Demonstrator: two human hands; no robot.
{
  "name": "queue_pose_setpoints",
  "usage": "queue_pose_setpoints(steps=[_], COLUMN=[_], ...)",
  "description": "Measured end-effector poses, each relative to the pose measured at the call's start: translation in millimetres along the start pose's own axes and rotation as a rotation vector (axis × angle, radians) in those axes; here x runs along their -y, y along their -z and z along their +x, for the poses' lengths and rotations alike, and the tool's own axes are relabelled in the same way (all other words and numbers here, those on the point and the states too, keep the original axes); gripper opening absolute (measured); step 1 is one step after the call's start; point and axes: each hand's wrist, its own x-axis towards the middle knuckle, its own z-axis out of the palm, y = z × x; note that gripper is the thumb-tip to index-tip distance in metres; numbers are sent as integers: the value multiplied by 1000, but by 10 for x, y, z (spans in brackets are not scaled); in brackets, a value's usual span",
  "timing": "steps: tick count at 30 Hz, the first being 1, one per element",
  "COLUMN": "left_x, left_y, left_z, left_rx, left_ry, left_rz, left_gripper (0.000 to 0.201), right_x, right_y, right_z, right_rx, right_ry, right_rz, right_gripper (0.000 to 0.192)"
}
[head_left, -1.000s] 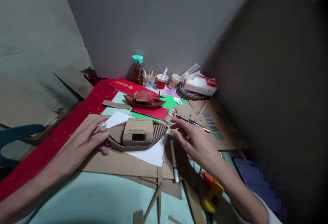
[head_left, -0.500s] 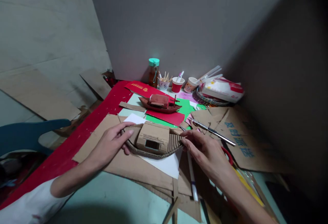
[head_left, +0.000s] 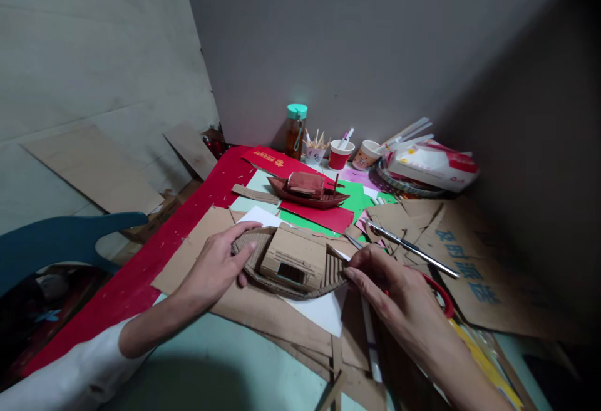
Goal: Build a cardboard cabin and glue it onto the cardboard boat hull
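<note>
A brown cardboard model boat [head_left: 295,259] with a boxy cabin and a small window is held above the cardboard sheets and white paper [head_left: 323,314]. My left hand [head_left: 220,260] grips its left end, thumb on the inside and fingers around the outer edge. At the right end, my right hand [head_left: 392,286] pinches the tip between thumb and fingers. Beyond it, a dark red model boat [head_left: 307,189] with a cabin and a short mast stands on red and green paper. A craft knife [head_left: 413,249] lies to the right of my right hand.
Red-handled scissors [head_left: 439,292] lie partly hidden behind my right hand. At the back stand a bottle [head_left: 295,132], a cup of sticks [head_left: 315,153], a red cup [head_left: 340,155] and a tipped paper cup [head_left: 366,156]. Printed cardboard [head_left: 462,260] covers the right side. A blue chair [head_left: 61,242] is at left.
The view has swung slightly left, so the scene sits further right. The cardboard boat has tilted a little, showing more of its inside at the left end. Both hands keep their hold.
</note>
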Motion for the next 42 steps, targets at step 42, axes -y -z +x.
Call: queue_pose_setpoints(steps=[42], left_x=[306], left_y=[-75], left_z=[166], left_rx=[-134], left_ry=[58], left_rz=[-321], left_gripper=[44], right_x=[116], right_y=[-10], right_z=[-100], right_rx=[-1], right_ry=[1], right_rz=[32], right_gripper=[18])
